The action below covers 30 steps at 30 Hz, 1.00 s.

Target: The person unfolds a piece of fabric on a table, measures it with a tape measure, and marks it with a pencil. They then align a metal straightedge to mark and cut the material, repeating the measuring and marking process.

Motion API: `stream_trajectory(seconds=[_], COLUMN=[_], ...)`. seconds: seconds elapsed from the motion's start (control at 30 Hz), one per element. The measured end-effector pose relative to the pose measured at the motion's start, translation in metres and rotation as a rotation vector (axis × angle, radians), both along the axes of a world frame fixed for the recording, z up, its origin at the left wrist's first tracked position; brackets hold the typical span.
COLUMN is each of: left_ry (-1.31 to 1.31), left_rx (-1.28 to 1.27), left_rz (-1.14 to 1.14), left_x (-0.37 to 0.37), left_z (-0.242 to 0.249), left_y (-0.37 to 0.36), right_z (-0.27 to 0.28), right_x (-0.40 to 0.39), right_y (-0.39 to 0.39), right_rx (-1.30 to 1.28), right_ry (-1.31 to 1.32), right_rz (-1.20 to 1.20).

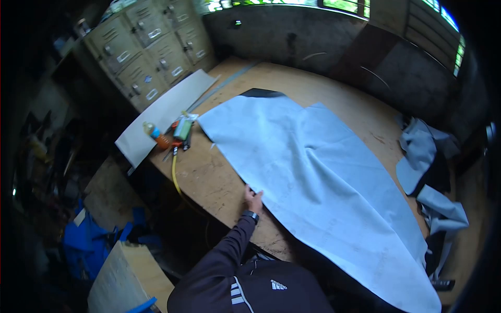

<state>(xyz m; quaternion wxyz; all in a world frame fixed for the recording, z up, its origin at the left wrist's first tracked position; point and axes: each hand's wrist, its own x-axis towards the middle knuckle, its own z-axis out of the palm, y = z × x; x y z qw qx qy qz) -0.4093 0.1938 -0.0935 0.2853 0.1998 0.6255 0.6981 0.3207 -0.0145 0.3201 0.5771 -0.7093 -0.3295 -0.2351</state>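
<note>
A large light blue sheet of material [297,151], dark on its underside, lies spread over the wooden table [209,177], with a raised fold near its middle. My left hand [253,200] is at the sheet's near-left edge, its fingers on or beside that edge; whether they pinch it is too small to tell. A dark sleeve and a wristband run down from this hand. My right hand does not show. Left of the sheet are a bottle of orange liquid [157,136], a green and white item [183,128] and a yellow tape [175,172].
A white sheet [162,117] and a metal ruler [224,83] lie at the table's far left, near metal lockers [151,57]. Crumpled blue-grey scraps [420,148] are at the right. A wooden box [128,276] and blue material [86,245] sit lower left.
</note>
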Motion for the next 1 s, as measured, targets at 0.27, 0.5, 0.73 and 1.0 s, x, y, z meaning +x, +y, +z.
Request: stream_trajectory(seconds=[0.27, 0.5, 0.73, 1.0], left_ry=[-0.353, 0.224, 0.572, 1.016], left_rx=[-0.248, -0.223, 0.137, -0.086], left_rz=[-0.106, -0.439, -0.394, -0.171], left_x=[-0.076, -0.177, -0.452, -0.696], left_z=[0.019, 0.169, 0.528, 0.561], left_y=[0.066, 0.273, 0.400, 0.266], right_z=[0.000, 0.012, 0.274, 0.209], right_x=[0.018, 0.039, 0.031, -0.100], right_y=[0.003, 0.270, 0.396, 0.320], right_rx=[-0.207, -0.467, -0.179, 0.084], right_ry=[-0.211, -0.049, -0.586, -0.300], right_rz=[0.145, 0.435, 0.188, 0.652])
